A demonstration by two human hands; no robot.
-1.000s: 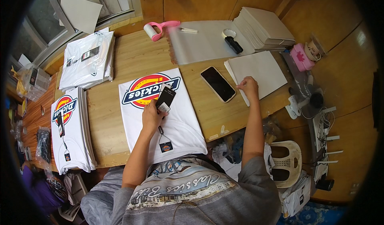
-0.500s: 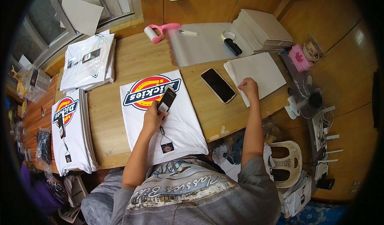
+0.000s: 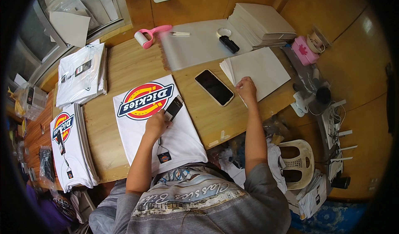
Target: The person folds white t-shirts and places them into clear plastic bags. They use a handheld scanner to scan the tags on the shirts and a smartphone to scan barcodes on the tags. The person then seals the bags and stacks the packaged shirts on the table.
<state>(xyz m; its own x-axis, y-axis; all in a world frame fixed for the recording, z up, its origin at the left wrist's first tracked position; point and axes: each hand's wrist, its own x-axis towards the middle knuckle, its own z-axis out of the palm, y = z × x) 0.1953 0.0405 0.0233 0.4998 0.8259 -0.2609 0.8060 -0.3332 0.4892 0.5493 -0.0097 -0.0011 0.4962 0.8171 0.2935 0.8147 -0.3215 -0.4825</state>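
A folded white T-shirt point(image 3: 137, 138) with a red, yellow and navy print lies in front of me on the wooden table. My left hand point(image 3: 156, 125) rests on it, fingers closed around the lower end of a black hang tag point(image 3: 174, 109). A cord runs from under that hand to a small black label point(image 3: 164, 157) near the neckline. At the left edge of a pile of white sheets point(image 3: 268, 72) is my right hand point(image 3: 247, 89), its fingers curled together. Whether they grip a sheet is hidden. Between my hands lies a phone point(image 3: 214, 87), dark screen up.
Folded printed T-shirts point(image 3: 72, 151) and bagged white shirts point(image 3: 81, 76) are stacked at left. A pink-handled lint roller point(image 3: 146, 38), clear plastic sheets point(image 3: 187, 47), a tape roll point(image 3: 223, 33) and a tall board stack point(image 3: 266, 22) sit at the back. A plastic chair point(image 3: 297, 163) stands at right.
The view has shifted, so the table's things appear farther left. The hang tag has moved slightly right of the print with my left hand. My right hand stays by the sheets.
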